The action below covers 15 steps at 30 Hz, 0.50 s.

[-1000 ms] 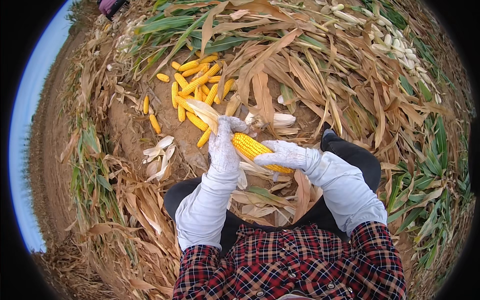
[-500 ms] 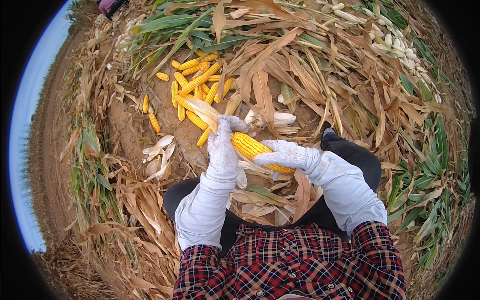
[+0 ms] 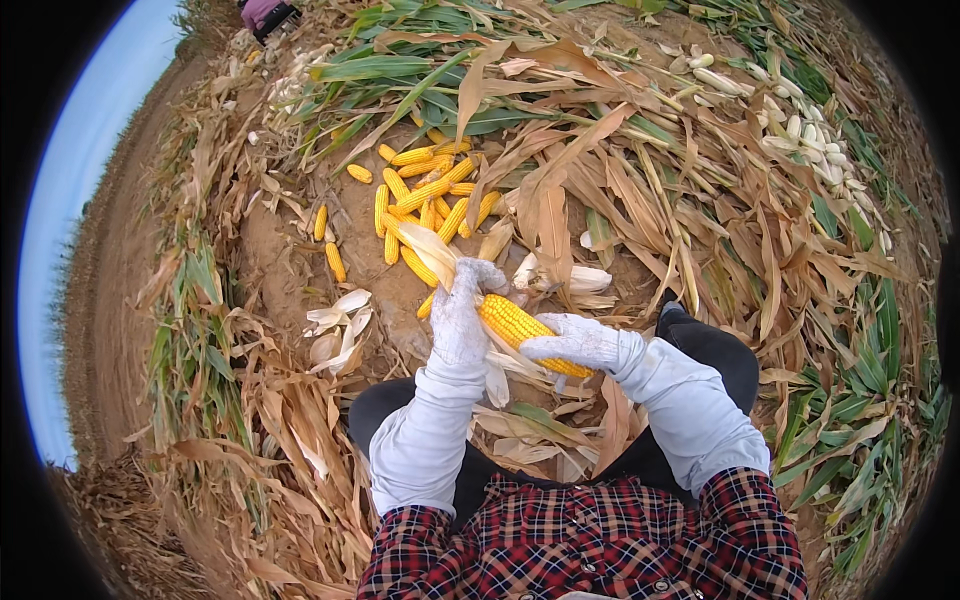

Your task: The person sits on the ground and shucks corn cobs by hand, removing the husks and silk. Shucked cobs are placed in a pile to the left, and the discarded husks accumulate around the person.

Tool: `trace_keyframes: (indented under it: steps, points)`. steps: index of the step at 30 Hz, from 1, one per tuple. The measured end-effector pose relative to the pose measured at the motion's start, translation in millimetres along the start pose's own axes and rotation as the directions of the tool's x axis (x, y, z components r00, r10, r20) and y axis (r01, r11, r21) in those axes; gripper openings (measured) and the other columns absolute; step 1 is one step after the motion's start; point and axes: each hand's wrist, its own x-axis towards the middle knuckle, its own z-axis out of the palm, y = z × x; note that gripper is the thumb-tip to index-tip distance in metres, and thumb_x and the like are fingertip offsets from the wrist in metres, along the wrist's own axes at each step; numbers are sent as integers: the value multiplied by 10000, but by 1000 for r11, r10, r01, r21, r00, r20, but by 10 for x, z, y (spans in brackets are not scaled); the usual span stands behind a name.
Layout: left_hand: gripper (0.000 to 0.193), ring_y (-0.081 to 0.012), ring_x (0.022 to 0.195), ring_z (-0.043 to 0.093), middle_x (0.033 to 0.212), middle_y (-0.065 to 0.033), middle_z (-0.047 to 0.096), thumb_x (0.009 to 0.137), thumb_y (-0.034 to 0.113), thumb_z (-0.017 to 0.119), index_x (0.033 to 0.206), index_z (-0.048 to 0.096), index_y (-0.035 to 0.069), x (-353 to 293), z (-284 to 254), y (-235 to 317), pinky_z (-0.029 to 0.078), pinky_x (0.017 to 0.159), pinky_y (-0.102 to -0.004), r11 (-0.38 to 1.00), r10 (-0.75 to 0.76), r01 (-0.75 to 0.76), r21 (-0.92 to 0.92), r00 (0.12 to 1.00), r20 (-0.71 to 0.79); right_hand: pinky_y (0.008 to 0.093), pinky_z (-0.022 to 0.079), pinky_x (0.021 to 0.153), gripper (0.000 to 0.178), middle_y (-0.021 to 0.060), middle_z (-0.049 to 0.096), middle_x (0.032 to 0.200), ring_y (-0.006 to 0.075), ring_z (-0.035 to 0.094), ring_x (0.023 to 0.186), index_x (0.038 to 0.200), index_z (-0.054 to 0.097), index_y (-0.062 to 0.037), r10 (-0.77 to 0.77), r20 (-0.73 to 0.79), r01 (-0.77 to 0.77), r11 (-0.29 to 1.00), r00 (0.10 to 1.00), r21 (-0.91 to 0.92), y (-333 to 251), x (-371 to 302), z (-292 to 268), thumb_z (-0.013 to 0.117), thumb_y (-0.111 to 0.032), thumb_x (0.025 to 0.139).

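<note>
Between my two gloved hands lies a yellow corn cob (image 3: pixel 514 321), tilted down to the right, its kernels bare. My right hand (image 3: pixel 575 342) is closed around its lower right part, thumb on top. At its upper left end, my left hand (image 3: pixel 463 312) is closed on pale corn husk (image 3: pixel 440 252), which sticks up above the fingers; more husk hangs below the cob. Part of the left fingers is hidden behind the cob and husk. Just beyond my left hand, a pile of husked yellow cobs (image 3: pixel 425 190) lies on the soil.
Dry stalks and leaves (image 3: pixel 640 190) spread beyond my hands to the right. Whitish ears (image 3: pixel 815 140) lie at the far right. Loose husks (image 3: pixel 340 325) rest left of my left hand, with two cobs (image 3: pixel 335 262) farther up. Someone in pink (image 3: pixel 262 15) shows at the far upper left.
The whole view has shifted, so the scene sits a little lower and farther right. Both hands keep their hold on the cob and husk, with little other movement.
</note>
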Motion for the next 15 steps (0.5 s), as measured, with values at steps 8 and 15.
trace_keyframes:
  steps: [8,15]
  points:
    - [313,-168,812,639,887,-64,668,1137,295,529,1022,668,39,28,-214,67,576,763,-338,995,91,-91,28,996,-15,340,626,720,803,136,698,1175,182,702,951,1454,580,-7,62,76,-67,996,995,59,-257,32,112,766,-582,924]
    - [274,-161,809,632,882,-59,674,1133,259,538,1039,668,36,19,-260,204,543,790,-319,998,61,-62,-7,997,-50,331,653,615,809,106,680,1072,171,714,870,1522,515,-20,84,103,-94,991,991,96,-282,152,158,773,-522,942]
